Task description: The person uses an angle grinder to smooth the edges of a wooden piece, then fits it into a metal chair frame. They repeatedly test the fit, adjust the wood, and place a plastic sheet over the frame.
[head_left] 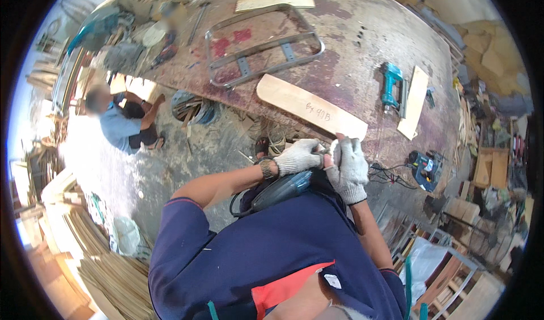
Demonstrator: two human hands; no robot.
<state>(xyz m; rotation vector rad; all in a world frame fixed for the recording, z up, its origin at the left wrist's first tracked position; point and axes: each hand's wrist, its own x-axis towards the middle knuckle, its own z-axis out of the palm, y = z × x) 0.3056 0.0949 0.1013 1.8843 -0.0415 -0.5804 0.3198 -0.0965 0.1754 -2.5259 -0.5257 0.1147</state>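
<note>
My left hand [299, 157], in a white knitted glove, is closed at the front end of a dark grey-blue handheld power tool [281, 191]. The tool lies against my body under my left wrist, and its cord loops out to the left. Close beside it, my gloved right hand [348, 170] has its thumb and fingers pinched around a small, pale, round-edged piece [334, 147], perhaps a disc. The fingers hide most of that piece. Just beyond both hands, a flat wooden board [311, 107] with one rounded end and handwriting lies at the table edge.
On the stained worktable [345, 54] are a metal frame [263, 51], another rounded board [275, 0], a teal nail gun [391, 88] and a wooden strip [415, 102]. A blue jigsaw-like tool [424, 170] sits at right. A person [122, 122] crouches left, near a scrap bucket [195, 109].
</note>
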